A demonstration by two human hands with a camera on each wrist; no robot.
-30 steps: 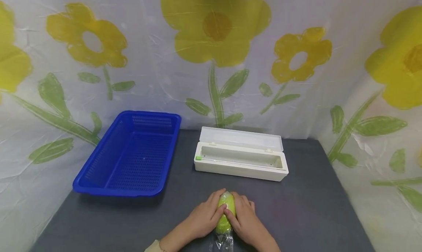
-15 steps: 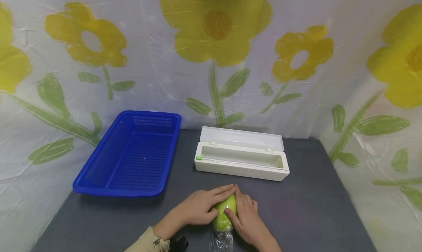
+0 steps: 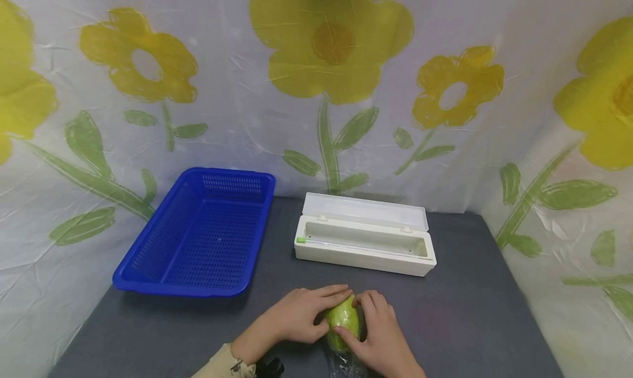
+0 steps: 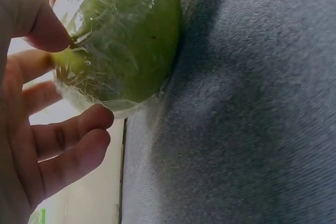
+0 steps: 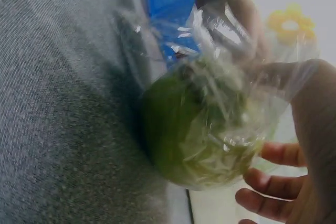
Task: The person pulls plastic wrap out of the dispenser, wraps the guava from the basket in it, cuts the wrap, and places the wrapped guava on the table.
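A yellow-green fruit [image 3: 342, 318], wrapped in clear cling film, lies on the dark table near its front. Its exact kind I cannot tell. My left hand [image 3: 300, 315] holds it from the left, with thumb and index finger meeting at the wrinkled film in the left wrist view. On the other side, my right hand [image 3: 379, 333] grips it between the thumb and fingers. Loose cling film [image 3: 346, 361] trails from the near end of the fruit [image 4: 126, 40]. In the right wrist view the film [image 5: 226, 35] stands up in a crumpled flap.
Behind the hands is a long white cling film dispenser [image 3: 366, 260], lid raised, with a small green slider [image 3: 301, 239] on its edge. A blue plastic basket [image 3: 247, 257] stands at the left. A flowered curtain [image 3: 232, 120] encloses the back and sides of the table [image 3: 460, 312].
My left hand has moved from beside the fruit to reach over its far end. The right fingers have bent in against the fruit, and it has shifted slightly right. Dispenser and basket stay put.
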